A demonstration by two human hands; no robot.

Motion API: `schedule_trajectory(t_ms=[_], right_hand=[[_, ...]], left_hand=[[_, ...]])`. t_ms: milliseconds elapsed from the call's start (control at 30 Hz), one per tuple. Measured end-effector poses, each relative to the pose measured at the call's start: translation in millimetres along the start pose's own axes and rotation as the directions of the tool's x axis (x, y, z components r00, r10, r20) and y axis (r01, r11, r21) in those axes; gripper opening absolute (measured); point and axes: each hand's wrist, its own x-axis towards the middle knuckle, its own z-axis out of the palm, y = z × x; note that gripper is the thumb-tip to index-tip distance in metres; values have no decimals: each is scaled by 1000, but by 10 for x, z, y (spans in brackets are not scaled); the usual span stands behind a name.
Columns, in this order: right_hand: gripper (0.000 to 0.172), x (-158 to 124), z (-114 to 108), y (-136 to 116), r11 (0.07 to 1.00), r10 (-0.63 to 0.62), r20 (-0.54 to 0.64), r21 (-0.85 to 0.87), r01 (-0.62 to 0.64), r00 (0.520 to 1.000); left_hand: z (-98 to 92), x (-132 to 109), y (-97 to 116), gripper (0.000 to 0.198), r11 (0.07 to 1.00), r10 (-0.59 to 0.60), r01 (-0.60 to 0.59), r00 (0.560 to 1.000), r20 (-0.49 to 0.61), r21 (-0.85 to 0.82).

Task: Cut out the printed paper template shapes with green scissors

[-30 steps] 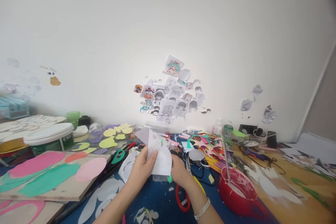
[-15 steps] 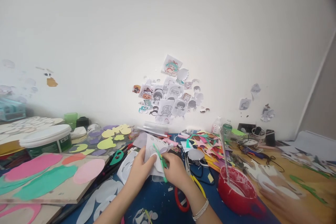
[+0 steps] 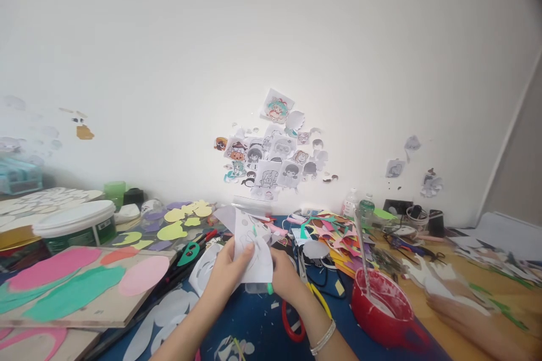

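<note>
My left hand [image 3: 230, 268] pinches a white sheet of paper [image 3: 263, 264] with line drawings on it, thumb on the front face. My right hand [image 3: 287, 277] is closed at the sheet's right edge around green-handled scissors [image 3: 270, 289]. Most of the scissors is behind the paper; only the bottom of a handle and a bit of green near the top show. Beneath my right forearm lies a larger pair of scissors [image 3: 293, 324] with red and yellow handles. White paper cut-outs [image 3: 203, 265] rest just left of the sheet.
A red mug [image 3: 376, 327] of white paste with a long-handled utensil stands right of my forearm. Coloured paper scraps [image 3: 339, 237] pile up behind it. On the left are a board [image 3: 127, 316] with paper shapes and a white-lidded tub [image 3: 74, 217]. Another person's hand [image 3: 461, 310] is at far right.
The sheet has turned and now covers most of the green scissors, which showed in front of it earlier. The other person's hand at right has moved slightly up.
</note>
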Motion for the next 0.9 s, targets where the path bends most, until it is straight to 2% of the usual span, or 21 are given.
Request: schedule_trajectory(t_ms=[67, 167, 233, 300, 400, 467, 533, 667, 767, 900], right_hand=[[18, -8, 13, 43, 971, 3, -52, -238, -16, 999], [25, -14, 29, 82, 856, -1, -119, -513, -61, 993], [25, -15, 37, 90, 806, 6, -137, -585, -86, 991], [24, -15, 46, 95, 806, 12, -149, -584, -98, 989], [24, -13, 68, 115, 891, 35, -146, -443, -97, 989], [20, -11, 89, 129, 962, 59, -110, -259, -86, 992], [16, -9, 108, 129, 995, 79, -57, -52, -82, 995], [18, -7, 118, 78, 967, 118, 16, 226, -118, 993], [20, -8, 109, 30, 941, 139, 44, 306, -146, 989], [22, -11, 107, -6, 911, 106, 56, 394, -120, 993]], left_hand=[[-2, -6, 11, 46, 999, 10, -9, 999, -38, 48], [-1, -10, 5, 45, 991, 32, -20, 995, -93, 134], [4, -9, -10, 44, 985, 24, -6, 995, -101, 173], [11, -7, -24, 42, 985, 6, 10, 996, -89, 174], [14, 0, -31, 40, 994, 5, 2, 998, -68, 107], [11, 6, -29, 41, 998, 2, 3, 997, -71, 65], [5, 15, -30, 45, 999, -13, 16, 997, -78, 35], [3, 32, -48, 52, 998, -44, 42, 998, -45, -50], [21, 24, -50, 54, 992, -47, 43, 998, -31, -115], [44, -4, -25, 53, 988, -62, 51, 996, -68, -149]])
